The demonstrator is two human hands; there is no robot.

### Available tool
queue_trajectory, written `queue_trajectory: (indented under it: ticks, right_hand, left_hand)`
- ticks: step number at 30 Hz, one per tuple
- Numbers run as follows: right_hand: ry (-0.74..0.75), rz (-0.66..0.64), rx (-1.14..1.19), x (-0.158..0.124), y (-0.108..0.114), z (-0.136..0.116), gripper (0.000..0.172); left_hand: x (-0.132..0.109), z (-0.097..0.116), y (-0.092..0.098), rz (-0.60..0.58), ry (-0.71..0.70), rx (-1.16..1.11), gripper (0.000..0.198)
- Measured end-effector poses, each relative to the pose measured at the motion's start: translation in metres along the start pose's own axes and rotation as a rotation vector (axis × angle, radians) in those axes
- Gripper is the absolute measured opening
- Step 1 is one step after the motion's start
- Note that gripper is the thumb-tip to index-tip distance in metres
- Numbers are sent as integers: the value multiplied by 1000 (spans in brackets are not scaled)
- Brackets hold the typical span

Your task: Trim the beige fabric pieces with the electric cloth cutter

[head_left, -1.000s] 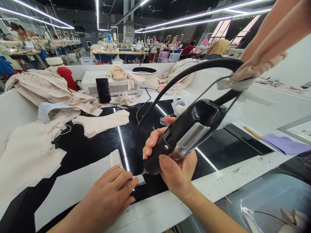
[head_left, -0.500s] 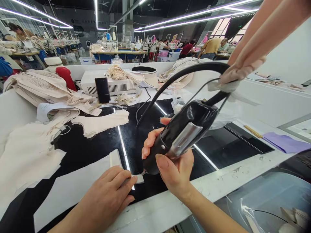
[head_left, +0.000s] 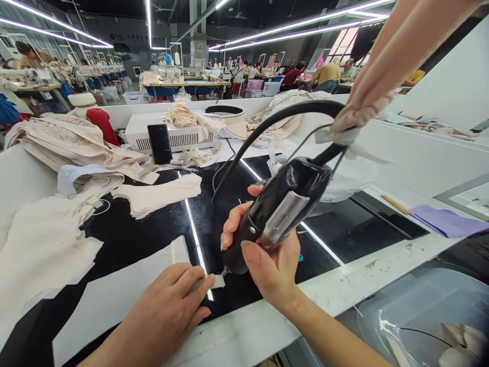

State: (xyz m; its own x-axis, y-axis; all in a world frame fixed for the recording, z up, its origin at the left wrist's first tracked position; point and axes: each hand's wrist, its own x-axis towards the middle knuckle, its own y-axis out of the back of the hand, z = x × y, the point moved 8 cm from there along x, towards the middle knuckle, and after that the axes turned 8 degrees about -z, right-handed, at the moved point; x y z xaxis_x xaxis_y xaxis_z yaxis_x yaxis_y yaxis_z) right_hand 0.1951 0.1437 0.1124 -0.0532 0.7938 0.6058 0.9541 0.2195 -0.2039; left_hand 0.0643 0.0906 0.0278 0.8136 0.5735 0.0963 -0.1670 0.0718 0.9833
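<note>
The right hand (head_left: 269, 267) is closed around the lower barrel of a black hand tool (head_left: 284, 206), thumb on the near side and fingers wrapped over the far side. The tool's tip points down near the near edge of the counter (head_left: 160, 224). The left hand (head_left: 168, 300) lies flat and open, its fingertips pressing a small white fabric tab (head_left: 217, 281) just beside that tip. The tab seems to be the right end of a pale sheet (head_left: 110, 300). The tool looks rigid, glossy and top-heavy, and a thick black hose (head_left: 301, 107) loads its upper end, so the narrow barrel seems the surest hold. The fabric looks thin, limp and likely to slide on the shiny counter, so flat pressure suits it better than pinching. Farther off on the left lie beige fabric stacks (head_left: 57, 137) and a phone (head_left: 159, 143).
</note>
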Motion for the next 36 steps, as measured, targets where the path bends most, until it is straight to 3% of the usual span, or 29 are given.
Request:
queue_trajectory:
  ticks: [8,19,27,36]
  right_hand:
    - [32,8,10,3,1,-6,35]
    - [-48,2,42,-2,-3,-1,52]
    - [22,-4,-25,-1,1,-4,34]
    - [-11,28,-31,-3,-2,-3,50]
  left_hand:
    - [1,3,0,8,-18,28,53]
    - [1,4,2,25,-18,65,54]
    - [0,3,3,36,-19,65,43]
    - [1,4,3,27,-37,88,44]
